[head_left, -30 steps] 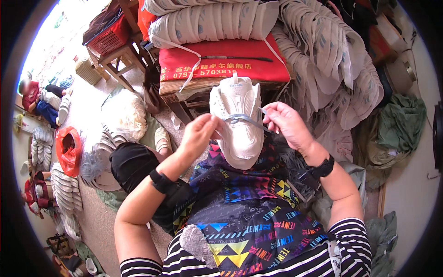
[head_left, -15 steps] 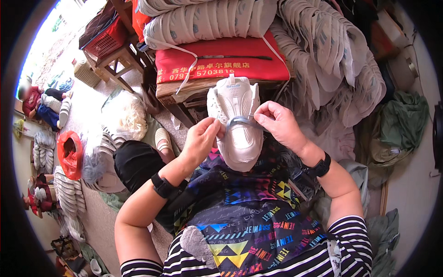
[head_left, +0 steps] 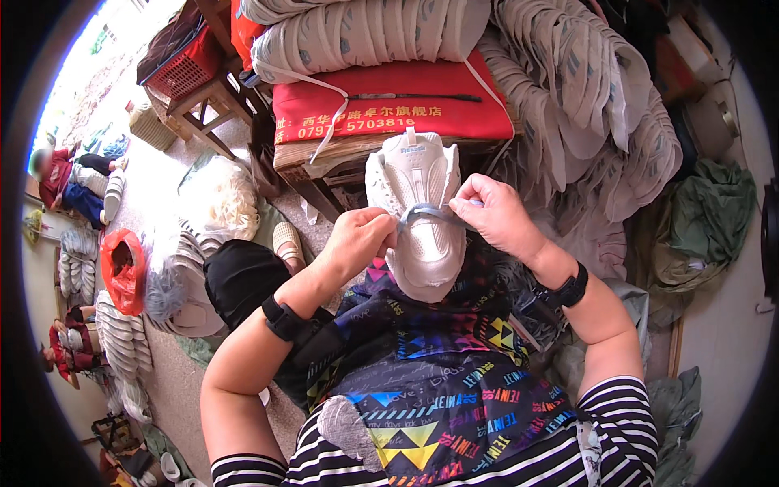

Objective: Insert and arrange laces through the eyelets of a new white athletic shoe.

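A white sneaker upper (head_left: 428,256) rests toe toward me over my lap, its tongue pointing at the wooden stand. Across its lower throat runs a grey-blue shoelace (head_left: 423,209), bowed up into a small arch. On the left side of the upper, my left hand (head_left: 355,237) is closed in a pinch at one end of that arch. My right hand (head_left: 497,213) pinches at the opposite side, thumb and forefinger together on the lace. The fingers partly cover the lace ends, and the eyelets there are hard to make out.
Beyond the upper stands a wooden stand with a red cloth (head_left: 381,105), a thin dark tool lying on it. Stacked white uppers (head_left: 373,40) lie behind, with more hanging on the right (head_left: 568,97). Bundles, a red bag (head_left: 123,272) and seated people are at left.
Both hands have shifted slightly, still pinching at the lace. The right hand sits a little farther right, and the upper has moved slightly to the right too.
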Available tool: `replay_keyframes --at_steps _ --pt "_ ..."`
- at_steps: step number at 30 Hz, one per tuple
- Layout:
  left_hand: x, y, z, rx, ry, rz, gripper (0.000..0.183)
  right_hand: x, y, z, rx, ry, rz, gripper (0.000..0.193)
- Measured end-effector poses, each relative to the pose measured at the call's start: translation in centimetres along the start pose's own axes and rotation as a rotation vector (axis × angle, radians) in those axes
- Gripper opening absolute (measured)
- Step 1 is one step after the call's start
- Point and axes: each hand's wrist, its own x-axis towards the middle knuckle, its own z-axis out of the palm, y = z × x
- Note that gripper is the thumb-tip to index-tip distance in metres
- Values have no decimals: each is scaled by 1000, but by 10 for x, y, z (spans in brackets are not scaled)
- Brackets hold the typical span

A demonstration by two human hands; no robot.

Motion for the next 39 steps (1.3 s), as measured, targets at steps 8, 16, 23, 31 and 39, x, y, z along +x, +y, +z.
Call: replay_keyframes --at_steps 8,16,23,31,39 --pt "5 9 3 302 81 68 30 4 4 -2 60 -12 80 23" --pt "6 19 12 894 179 164 30 -1 -21 11 -614 152 -528 13" --pt "3 33 3 1293 138 398 10 4 -55 -14 -794 -87 -727 20" --pt "11 50 -18 1332 55 763 18 26 -65 -28 -704 -309 -772 28" --pt "21 52 -11 1346 10 683 19 36 -52 -29 -757 -423 -759 33"
